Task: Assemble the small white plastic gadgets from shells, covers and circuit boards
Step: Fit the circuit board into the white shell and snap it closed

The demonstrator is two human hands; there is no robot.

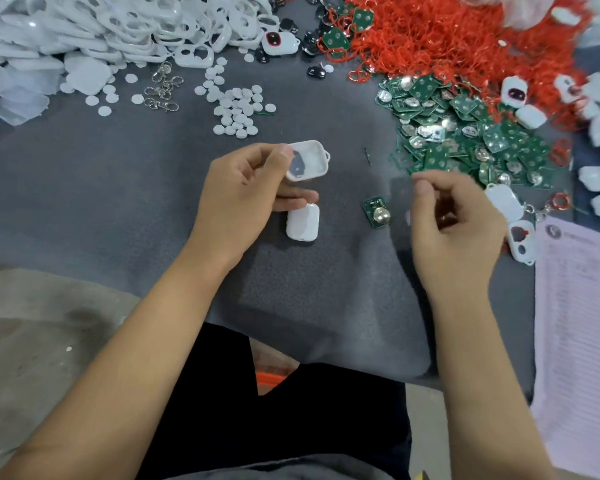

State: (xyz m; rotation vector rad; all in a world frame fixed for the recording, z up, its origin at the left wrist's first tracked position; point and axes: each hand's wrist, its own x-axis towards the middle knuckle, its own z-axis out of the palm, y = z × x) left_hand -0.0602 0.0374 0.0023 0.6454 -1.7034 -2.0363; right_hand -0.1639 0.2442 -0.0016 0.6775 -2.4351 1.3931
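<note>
My left hand (pixel 246 192) holds a small white shell (pixel 309 161) hollow side up, thumb over its left edge; a dark oval part lies inside it. Just below that hand a white cover (pixel 302 223) lies flat on the grey mat. A single green circuit board (pixel 377 213) with a silver button cell lies on the mat between my hands. My right hand (pixel 454 220) hovers to the right of that board, blurred, fingers loosely curled, with nothing plainly seen in it.
White shells and covers (pixel 84 32) are heaped at the back left, with white discs (pixel 238 110) and metal clasps (pixel 161 90) nearby. Red cords (pixel 447 32) and green boards (pixel 465 133) are piled at the back right. Finished gadgets (pixel 520 237) and a paper sheet (pixel 582 323) lie at the right.
</note>
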